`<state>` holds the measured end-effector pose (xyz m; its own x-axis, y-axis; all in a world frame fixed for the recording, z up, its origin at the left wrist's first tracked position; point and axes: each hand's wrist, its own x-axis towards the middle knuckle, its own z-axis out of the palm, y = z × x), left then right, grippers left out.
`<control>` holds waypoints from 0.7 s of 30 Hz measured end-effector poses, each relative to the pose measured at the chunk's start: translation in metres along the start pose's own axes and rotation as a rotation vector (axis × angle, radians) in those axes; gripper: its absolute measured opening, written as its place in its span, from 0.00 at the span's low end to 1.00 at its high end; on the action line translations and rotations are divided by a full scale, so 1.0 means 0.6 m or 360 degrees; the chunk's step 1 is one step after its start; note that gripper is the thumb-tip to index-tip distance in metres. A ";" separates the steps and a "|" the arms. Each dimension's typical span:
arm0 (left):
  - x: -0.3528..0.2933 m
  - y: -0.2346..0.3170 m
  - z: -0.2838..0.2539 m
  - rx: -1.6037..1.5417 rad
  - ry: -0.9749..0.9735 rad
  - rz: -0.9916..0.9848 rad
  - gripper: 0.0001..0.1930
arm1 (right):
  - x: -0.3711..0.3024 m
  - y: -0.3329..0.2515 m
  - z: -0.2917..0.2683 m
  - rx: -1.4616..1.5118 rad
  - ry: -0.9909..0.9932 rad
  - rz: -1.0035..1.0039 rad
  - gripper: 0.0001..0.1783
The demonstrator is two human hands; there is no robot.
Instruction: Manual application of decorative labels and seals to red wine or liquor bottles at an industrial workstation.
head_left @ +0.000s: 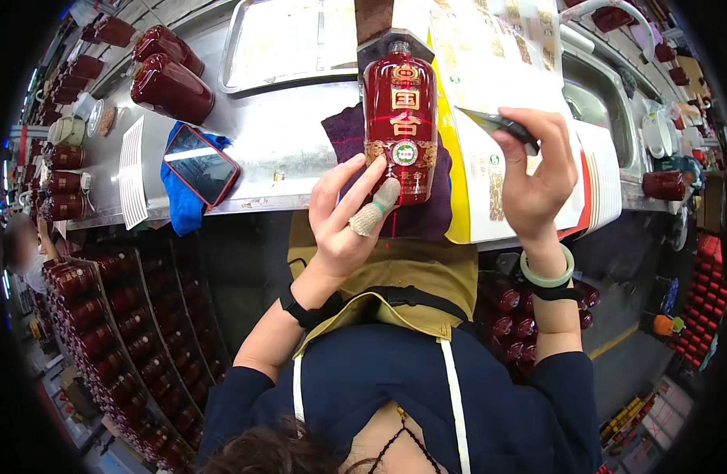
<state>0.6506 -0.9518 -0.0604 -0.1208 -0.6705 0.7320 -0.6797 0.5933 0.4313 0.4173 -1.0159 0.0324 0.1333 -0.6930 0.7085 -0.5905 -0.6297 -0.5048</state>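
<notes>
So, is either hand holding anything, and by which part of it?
The right hand holds a thin, pointed tool by its dark handle. The left hand touches the lower front of the bottle, fingers spread.

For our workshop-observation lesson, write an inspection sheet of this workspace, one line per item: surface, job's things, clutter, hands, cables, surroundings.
Surface: shiny metal worktop, with a purple cloth near its front edge.
Job's things: red bottle lying label-up, neck away from the person; printed sheets beside it.
Clutter: phone on a blue cloth; two more red bottles farther back.
Hands: left hand touches the bottle's lower part; right hand holds a black-handled pointed tool above the sheets.
Cables: nothing seen.
Surroundings: sink at right; racked bottles at lower left.
</notes>
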 end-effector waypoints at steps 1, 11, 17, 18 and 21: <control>-0.001 0.002 -0.002 0.0065 0.0010 0.0021 0.20 | 0.005 0.005 -0.001 0.0024 0.0032 0.0059 0.11; 0.024 0.035 0.025 0.0368 -0.0283 0.0086 0.14 | -0.002 0.006 0.021 0.0111 -0.0042 0.0164 0.12; -0.008 0.022 0.013 0.0308 0.0007 -0.0052 0.25 | -0.054 0.005 0.033 -0.0048 -0.0249 -0.0002 0.17; -0.014 0.019 0.003 0.0240 -0.0033 -0.0140 0.32 | -0.066 0.001 0.031 0.0012 -0.0270 -0.0201 0.17; -0.013 0.007 -0.017 -0.0109 -0.0149 -0.0250 0.42 | -0.093 -0.008 0.015 0.0249 -0.0429 -0.0627 0.17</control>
<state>0.6558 -0.9393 -0.0591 -0.0862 -0.7939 0.6019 -0.6449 0.5050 0.5737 0.4201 -0.9774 -0.0091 0.5350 -0.4451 0.7181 -0.3301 -0.8925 -0.3073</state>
